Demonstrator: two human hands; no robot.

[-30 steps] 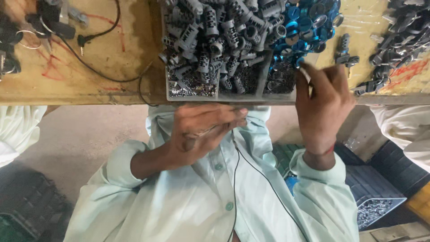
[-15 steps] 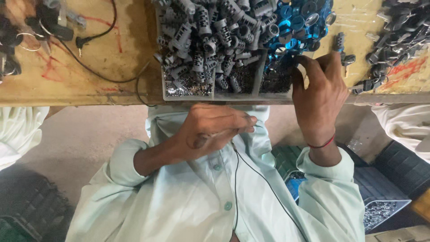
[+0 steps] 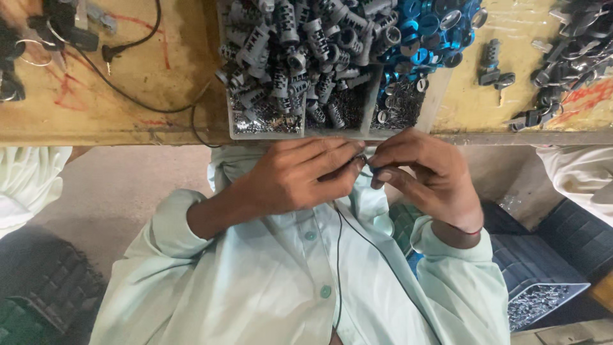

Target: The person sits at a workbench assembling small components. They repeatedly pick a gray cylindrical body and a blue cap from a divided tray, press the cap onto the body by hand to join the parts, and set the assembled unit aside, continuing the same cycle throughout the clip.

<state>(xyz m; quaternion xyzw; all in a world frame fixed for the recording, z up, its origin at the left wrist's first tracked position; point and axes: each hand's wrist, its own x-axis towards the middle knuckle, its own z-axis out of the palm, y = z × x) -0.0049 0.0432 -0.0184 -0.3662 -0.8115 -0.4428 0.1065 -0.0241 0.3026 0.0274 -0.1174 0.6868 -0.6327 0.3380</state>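
Between left hand [image 3: 300,179] and right hand [image 3: 428,179]: small metal part [image 3: 364,160].

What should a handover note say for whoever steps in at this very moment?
Left hand: grip closed on a small grey metal part, just below the table edge.
Right hand: fingertips pinch the same part.
Clear divided plastic tray on the wooden table: grey ribbed cylinders, blue rings.
Done: part in hand. Left: too small to tell.
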